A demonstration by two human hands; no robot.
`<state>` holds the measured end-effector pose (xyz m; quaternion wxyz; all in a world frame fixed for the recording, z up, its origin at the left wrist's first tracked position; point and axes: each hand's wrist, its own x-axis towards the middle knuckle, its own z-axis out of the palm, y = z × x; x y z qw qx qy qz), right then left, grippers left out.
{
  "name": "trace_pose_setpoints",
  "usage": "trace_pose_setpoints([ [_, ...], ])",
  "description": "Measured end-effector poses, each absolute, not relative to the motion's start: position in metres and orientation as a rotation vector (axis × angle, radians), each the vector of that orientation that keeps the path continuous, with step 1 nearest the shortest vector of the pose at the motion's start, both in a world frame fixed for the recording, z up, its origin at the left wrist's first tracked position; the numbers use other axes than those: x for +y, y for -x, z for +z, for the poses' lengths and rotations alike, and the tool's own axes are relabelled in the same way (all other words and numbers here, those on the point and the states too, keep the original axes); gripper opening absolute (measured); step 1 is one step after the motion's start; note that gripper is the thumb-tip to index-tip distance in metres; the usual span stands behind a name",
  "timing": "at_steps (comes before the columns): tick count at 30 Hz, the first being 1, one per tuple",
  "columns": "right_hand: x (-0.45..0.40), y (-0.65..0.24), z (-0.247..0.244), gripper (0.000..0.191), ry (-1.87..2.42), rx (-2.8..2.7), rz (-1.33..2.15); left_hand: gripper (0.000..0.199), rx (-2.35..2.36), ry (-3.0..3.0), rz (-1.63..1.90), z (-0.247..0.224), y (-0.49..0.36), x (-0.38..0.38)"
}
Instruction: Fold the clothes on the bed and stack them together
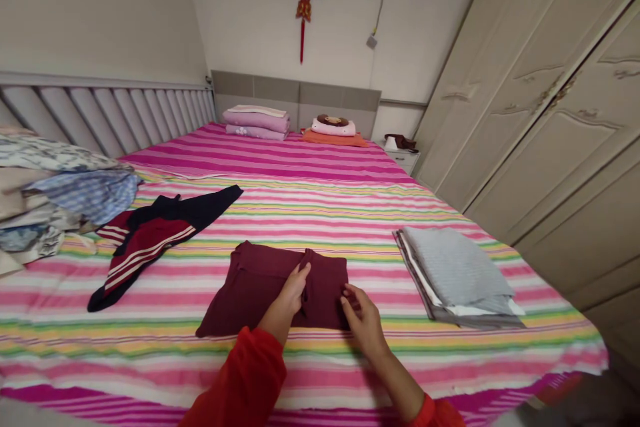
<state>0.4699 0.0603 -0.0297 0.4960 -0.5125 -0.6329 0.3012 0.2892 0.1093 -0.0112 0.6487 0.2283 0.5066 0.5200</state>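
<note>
A maroon garment (265, 290), partly folded, lies flat on the striped bed sheet in front of me. My left hand (295, 288) is closed on a fold near its middle, the thumb on top and the other fingers partly hidden. At the garment's right edge, my right hand (364, 320) has its fingers loosely bent and apart, with the fingertips by the cloth. Whether they touch it is hard to see. To the left rests a dark navy and red garment (160, 233) with white stripes. A folded grey stack of clothes (457, 273) sits to the right.
Loose clothes (60, 180) are heaped at the far left. Folded purple bedding (257, 123) and a pink and orange pile (334, 132) stand by the headboard (330, 97). A wardrobe (540, 120) lines the right side, beyond a small nightstand (404, 159).
</note>
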Motion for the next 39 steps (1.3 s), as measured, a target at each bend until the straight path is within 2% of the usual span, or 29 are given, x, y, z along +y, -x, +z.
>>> trace_pose_setpoints([
  [3, 0.052, -0.473, -0.03, 0.04, 1.248, -1.762, 0.491, 0.043, 1.222, -0.593, 1.199, -0.009, -0.283, 0.106],
  [6, 0.049, -0.469, -0.04, 0.04, 1.251, -1.861, 0.486, 0.05, 1.366, -0.693, 1.235, -0.005, -0.273, 0.102],
  [9, 0.054, -0.47, -0.054, 0.047, 1.337, -1.579, 0.572, 0.059, 1.563, -0.857, 1.297, 0.003, -0.269, 0.093],
  [11, 0.062, -0.474, -0.058, 0.052, 1.415, -1.323, 0.654, 0.057, 1.741, -1.22, 1.286, 0.008, -0.276, 0.086],
  [14, 0.074, -0.478, -0.054, 0.052, 1.454, -1.11, 0.88, 0.052, 1.91, -1.899, 1.072, 0.003, -0.296, 0.073],
  [16, 0.082, -0.478, -0.048, 0.049, 1.426, -1.034, 1.068, 0.052, 1.964, -2.08, 0.916, -0.01, -0.31, 0.065],
  [21, 0.098, -0.472, -0.043, 0.047, 1.422, -0.956, 1.257, 0.052, 2.059, -2.036, 0.717, -0.034, -0.324, 0.059],
  [26, 0.106, -0.466, -0.048, 0.046, 1.419, -0.937, 1.308, 0.051, 2.049, -2.018, 0.913, -0.006, -0.293, 0.091],
  [29, 0.106, -0.465, -0.046, 0.044, 1.41, -0.933, 1.343, 0.051, 2.125, -1.902, 0.839, -0.001, -0.26, 0.104],
  [34, 0.101, -0.469, -0.04, 0.046, 1.369, -0.915, 1.383, 0.036, 1.926, -2.087, 0.747, -0.028, -0.23, 0.072],
  [39, 0.101, -0.464, -0.038, 0.048, 1.319, -0.895, 1.43, 0.044, 2.093, -2.15, 0.825, -0.033, -0.247, 0.054],
])
